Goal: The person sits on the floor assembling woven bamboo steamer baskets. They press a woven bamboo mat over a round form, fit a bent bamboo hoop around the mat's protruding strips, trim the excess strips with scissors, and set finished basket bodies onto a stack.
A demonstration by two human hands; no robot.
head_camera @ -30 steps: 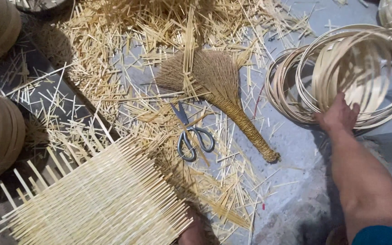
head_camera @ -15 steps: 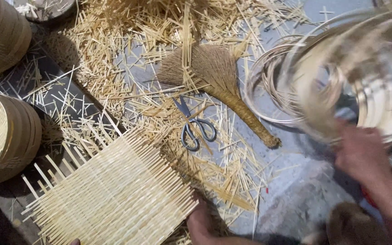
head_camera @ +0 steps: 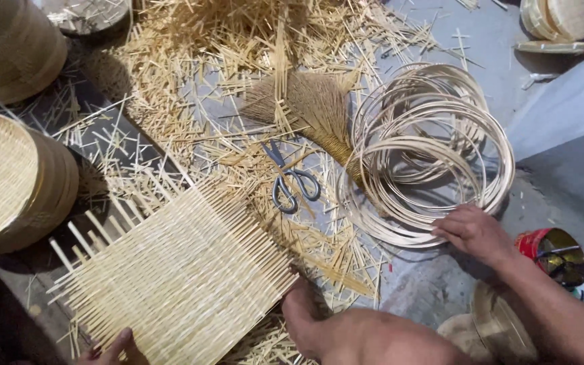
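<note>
My right hand grips the near rim of a bundle of thin bamboo hoops lying on the grey floor. The hoops overlap the handle of a small straw broom. A square woven bamboo mat with loose strip ends lies at the lower left. Only the fingertips of my left hand show, at the bottom edge, touching the mat's near corner. My bare foot presses against the mat's right edge. Grey-handled scissors lie between the mat and the hoops.
Bamboo slivers litter the floor at the top and centre. Round woven baskets stand at the left and top left. A red tin sits at the right, and round trays at the top right.
My right hand lifted the hoop bundle and brought it left, setting it down over the broom's handle. The view has shifted, and my left hand's fingertips now show on the mat.
</note>
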